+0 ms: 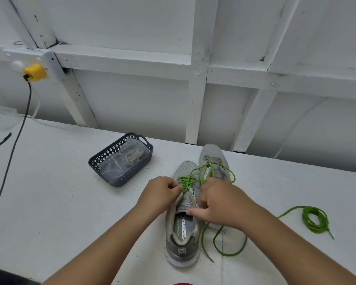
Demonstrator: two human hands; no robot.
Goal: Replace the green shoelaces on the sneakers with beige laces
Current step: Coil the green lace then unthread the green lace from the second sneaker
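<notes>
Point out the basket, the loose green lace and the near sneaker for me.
basket [103, 159]: head view, its left lattice wall.
loose green lace [314, 220]: head view, the coiled part on the table.
near sneaker [182, 250]: head view, its heel.

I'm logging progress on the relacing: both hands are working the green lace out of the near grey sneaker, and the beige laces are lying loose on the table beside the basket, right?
Not quite. The head view shows the beige laces inside a clear bag in the dark plastic lattice basket, not loose on the white table. The rest holds: the left hand and right hand work the green lace on the near grey sneaker.
</notes>
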